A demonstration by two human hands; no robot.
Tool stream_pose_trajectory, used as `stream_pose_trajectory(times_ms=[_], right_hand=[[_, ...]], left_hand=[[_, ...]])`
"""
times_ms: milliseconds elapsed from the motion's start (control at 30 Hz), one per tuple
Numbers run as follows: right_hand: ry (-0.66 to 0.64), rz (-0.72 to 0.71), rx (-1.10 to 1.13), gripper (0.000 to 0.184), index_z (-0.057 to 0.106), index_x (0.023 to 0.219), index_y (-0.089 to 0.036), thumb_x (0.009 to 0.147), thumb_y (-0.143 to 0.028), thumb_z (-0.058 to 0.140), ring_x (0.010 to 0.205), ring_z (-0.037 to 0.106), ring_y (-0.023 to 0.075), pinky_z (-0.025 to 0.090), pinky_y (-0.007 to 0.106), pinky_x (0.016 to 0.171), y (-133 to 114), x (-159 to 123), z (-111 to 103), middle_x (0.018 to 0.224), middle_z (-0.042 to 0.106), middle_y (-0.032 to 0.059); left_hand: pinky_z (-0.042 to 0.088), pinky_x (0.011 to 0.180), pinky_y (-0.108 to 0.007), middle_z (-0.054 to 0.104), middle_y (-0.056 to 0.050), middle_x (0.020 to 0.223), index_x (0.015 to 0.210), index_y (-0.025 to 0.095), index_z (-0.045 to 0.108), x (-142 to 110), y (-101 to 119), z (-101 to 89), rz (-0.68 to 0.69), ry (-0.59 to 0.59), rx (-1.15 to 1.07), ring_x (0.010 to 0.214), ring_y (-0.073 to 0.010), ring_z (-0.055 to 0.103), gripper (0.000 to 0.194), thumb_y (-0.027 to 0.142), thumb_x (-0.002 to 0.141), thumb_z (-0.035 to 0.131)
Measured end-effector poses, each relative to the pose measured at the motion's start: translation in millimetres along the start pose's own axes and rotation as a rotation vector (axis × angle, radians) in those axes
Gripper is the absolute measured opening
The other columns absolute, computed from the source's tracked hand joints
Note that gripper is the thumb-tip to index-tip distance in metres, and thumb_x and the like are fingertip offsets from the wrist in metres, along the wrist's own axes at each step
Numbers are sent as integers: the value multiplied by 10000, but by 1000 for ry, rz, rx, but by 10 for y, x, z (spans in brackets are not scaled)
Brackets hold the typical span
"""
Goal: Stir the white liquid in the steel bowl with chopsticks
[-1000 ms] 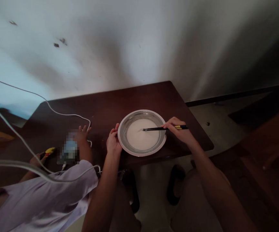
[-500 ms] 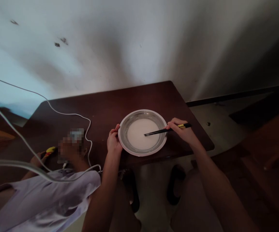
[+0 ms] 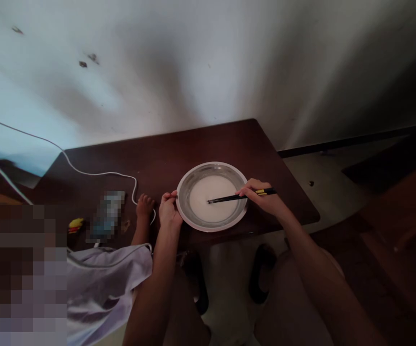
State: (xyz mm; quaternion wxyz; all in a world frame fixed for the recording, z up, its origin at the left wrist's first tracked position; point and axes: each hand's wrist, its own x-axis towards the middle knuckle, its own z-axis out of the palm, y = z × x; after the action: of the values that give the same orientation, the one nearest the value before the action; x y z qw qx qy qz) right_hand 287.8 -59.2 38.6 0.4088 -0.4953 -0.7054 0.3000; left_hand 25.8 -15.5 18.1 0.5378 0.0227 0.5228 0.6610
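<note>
A round metal basin (image 3: pixel 213 228) stands near the front edge of the dark table, with a pale, milky mixture (image 3: pixel 213 190) inside it. My left hand (image 3: pixel 170 211) is closed on the basin's left rim. In my right hand (image 3: pixel 263 198) is a pair of black chopsticks (image 3: pixel 229 197) with yellow bands near the top. Their tips dip into the mixture around the middle of the basin. Whether the tips touch the bottom is hidden by the cloudy liquid.
Another person in a light shirt (image 3: pixel 110 278) is at the left, one hand (image 3: pixel 144 205) on the table (image 3: pixel 164 156). Near them lie a blurred-out phone (image 3: pixel 107 216), a yellow and red object (image 3: pixel 75 225) and a white cable (image 3: pixel 103 173). A wall (image 3: pixel 208 72) rises behind.
My right hand and the chopsticks have shifted left through the mixture. My left hand stays at the rim. The other person's hand has moved from the phone towards my left hand.
</note>
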Motion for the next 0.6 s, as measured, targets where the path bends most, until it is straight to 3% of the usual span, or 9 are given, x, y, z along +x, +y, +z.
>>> stream_pose_trajectory(times_ms=[200,400,600], right_hand=[[160,23,-8,234,635,670,-234,848,-291,495,767,606,179,439,332,739,23,-2,-70,751,686,12],[37,-6,-10,230,632,663,-230,843,-289,501,758,607,176,425,333,749,-9,-9,-27,754,695,8],[151,26,-32,254,637,668,-222,853,-299,482,756,606,176,426,328,743,38,4,-62,746,690,12]], left_hand=[[454,630,-159,540,63,555,634,179,404,18,-12,-1,-27,9,-53,533,-54,544,284,-97,690,375],[452,620,-159,544,54,554,646,176,430,7,4,-10,-16,1,-64,522,-53,541,292,-107,692,373],[450,603,-170,560,37,546,638,173,443,10,6,-22,-22,3,-68,526,-65,551,287,-95,680,347]])
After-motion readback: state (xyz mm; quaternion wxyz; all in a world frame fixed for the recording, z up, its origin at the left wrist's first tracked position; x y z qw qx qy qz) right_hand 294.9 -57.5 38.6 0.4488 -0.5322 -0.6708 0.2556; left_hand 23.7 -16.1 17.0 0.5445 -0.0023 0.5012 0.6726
